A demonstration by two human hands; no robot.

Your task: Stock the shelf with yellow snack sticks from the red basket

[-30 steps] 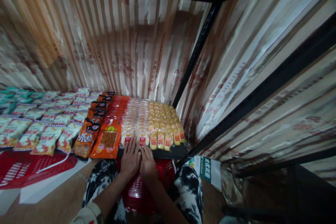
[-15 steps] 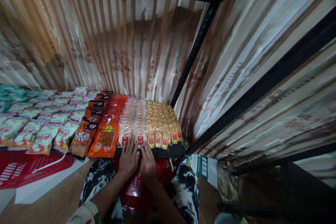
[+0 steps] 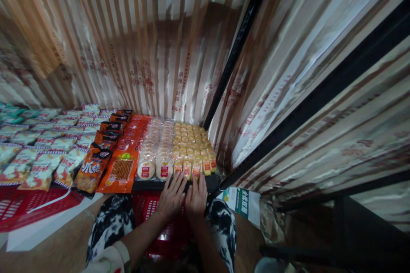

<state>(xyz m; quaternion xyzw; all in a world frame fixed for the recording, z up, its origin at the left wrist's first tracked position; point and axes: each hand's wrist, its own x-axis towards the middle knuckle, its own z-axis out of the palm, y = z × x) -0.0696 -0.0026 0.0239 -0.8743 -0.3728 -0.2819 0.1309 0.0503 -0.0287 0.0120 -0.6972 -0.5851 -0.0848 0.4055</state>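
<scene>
My left hand lies with fingers stretched forward, its tips at the front left of the small yellow wrapped snacks. Beside it, my right hand has its fingers extended against the front pieces of the same snacks. Neither hand is closed around anything. The yellow snacks stand in several tight rows on the dark shelf. Just left of them are two rows of round white wrapped crackers with red labels. Farther left come orange stick-snack bags and black-and-orange packets.
White snack bags fill the shelf's left part. Red baskets sit below the shelf edge, one between my knees. A black metal post rises at the back right corner, before a striped covering. A green-and-white package lies at lower right.
Both hands have shifted right, from the front of the round white crackers to the front of the yellow snacks. The view has turned slightly, so the shelf appears farther left.
</scene>
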